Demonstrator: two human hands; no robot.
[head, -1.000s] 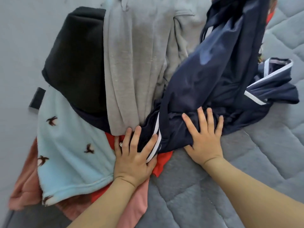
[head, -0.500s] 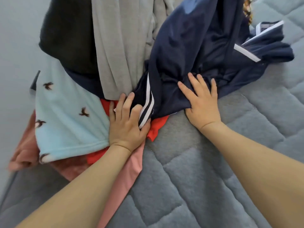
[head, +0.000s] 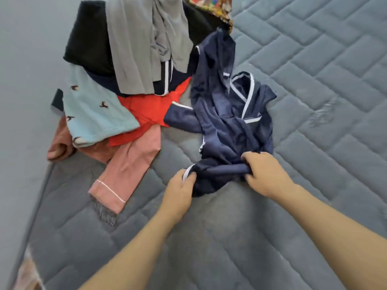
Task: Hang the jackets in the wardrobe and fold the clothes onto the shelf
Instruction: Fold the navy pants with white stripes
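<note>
So you've pulled the navy jacket clear of the clothes pile since a second ago, when both palms were just pressing flat on it. Now your left hand pinches the white-trimmed hem and your right hand has its fingers curled round the bunched fabric. The jacket's lying crumpled mid-mattress, the pile still up against the mattress's far-left edge

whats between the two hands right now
In the head view, a bunched end of the navy jacket spans from the left hand to the right hand; both grip it.
</note>
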